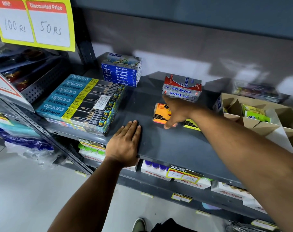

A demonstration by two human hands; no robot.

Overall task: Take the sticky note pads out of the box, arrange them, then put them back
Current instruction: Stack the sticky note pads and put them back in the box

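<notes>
Now | right hand [176, 113] fingers spread on orange pad [160, 113] (long axis front-to-back) | left hand [125, 143] flat

An orange sticky note pad [161, 113] with black print on its cover lies flat on the grey shelf [159, 148], centre of the frame. Just to its right lies a yellow pad [191, 124], mostly hidden. At right edge, the open cardboard box [253, 123] with dividers holds green pads [255, 113].
</notes>
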